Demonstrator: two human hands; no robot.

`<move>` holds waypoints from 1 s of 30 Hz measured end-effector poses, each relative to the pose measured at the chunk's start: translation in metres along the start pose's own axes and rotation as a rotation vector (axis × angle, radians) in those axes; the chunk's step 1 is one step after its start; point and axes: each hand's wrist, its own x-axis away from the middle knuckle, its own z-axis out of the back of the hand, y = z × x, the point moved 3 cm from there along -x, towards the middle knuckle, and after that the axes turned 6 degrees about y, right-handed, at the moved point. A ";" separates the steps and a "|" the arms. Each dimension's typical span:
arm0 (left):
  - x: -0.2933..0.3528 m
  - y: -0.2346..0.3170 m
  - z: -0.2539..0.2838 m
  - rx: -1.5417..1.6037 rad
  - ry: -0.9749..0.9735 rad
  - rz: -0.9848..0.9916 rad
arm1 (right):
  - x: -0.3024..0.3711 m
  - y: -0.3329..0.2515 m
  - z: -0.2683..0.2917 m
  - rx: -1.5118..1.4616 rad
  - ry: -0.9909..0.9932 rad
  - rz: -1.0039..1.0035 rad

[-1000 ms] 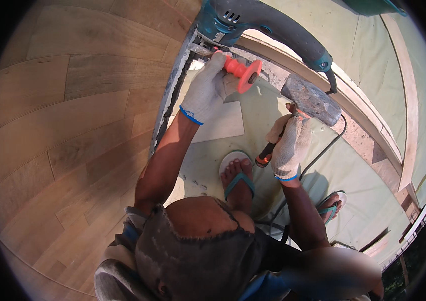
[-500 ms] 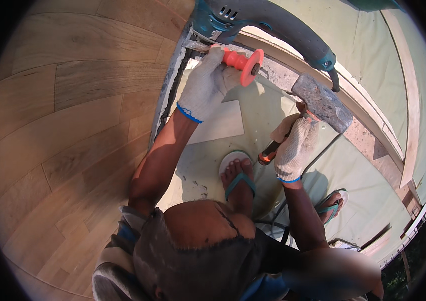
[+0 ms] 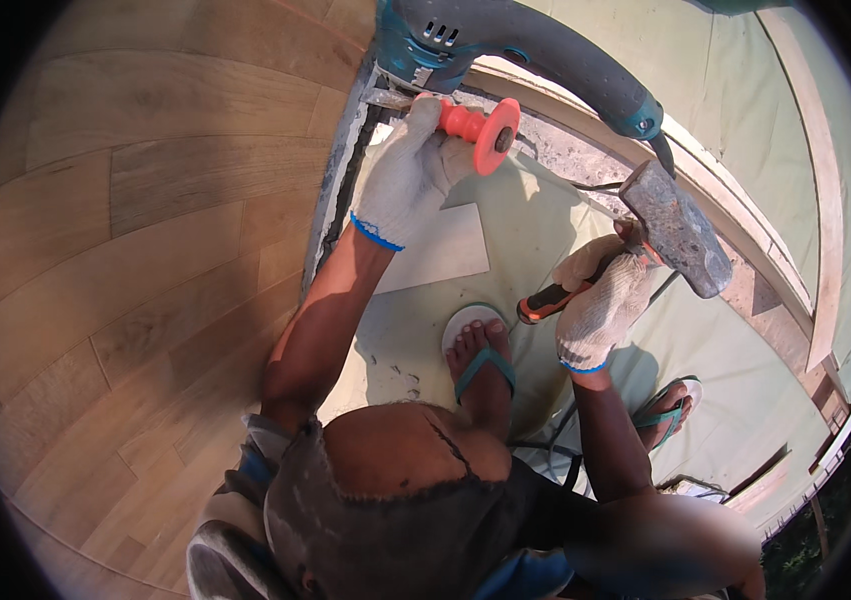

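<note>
My left hand (image 3: 405, 180), in a white knitted glove with a blue cuff, is closed round a chisel (image 3: 470, 124) with a ribbed orange grip and a round guard. The chisel's metal blade points left, to the edge of the wood flooring; the struck end faces right. In my right hand (image 3: 600, 312), gloved alike, is a sledgehammer (image 3: 678, 230) with a short black and orange handle. Its heavy, worn grey head is raised, apart from the chisel. The fingers of that hand wrap the handle just below the head.
Wood plank flooring (image 3: 175, 240) fills the left side. A teal and black power tool (image 3: 555, 65) lies beyond the chisel, its cord trailing. A white tile-like sheet (image 3: 440, 250) rests on the pale green covering (image 3: 745, 390). Long strips of wood (image 3: 810, 180) lie at right. My sandalled feet stand below.
The hammer head has swung right and slightly down, away from the chisel, its handle now flatter. My left hand and the chisel have barely moved.
</note>
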 end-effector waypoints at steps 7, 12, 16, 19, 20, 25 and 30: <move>-0.003 -0.001 0.004 -0.133 -0.002 -0.018 | -0.004 0.044 -0.032 0.569 -0.130 -0.075; 0.002 0.002 0.000 -0.055 0.093 0.001 | 0.007 0.015 0.000 0.153 -0.082 -0.180; 0.001 -0.003 0.000 -0.032 0.061 0.025 | -0.005 -0.012 0.005 -0.210 0.008 0.122; 0.008 0.010 -0.007 -0.065 0.053 -0.006 | -0.001 0.022 -0.034 0.322 0.014 0.237; 0.000 -0.004 -0.008 -0.034 0.015 0.014 | -0.007 0.027 -0.023 0.476 0.008 0.183; 0.001 0.003 -0.006 -0.015 0.030 0.021 | -0.003 0.013 -0.011 0.357 -0.044 -0.212; -0.002 -0.005 0.001 0.047 0.024 0.044 | -0.010 -0.027 0.017 -0.011 -0.004 -0.026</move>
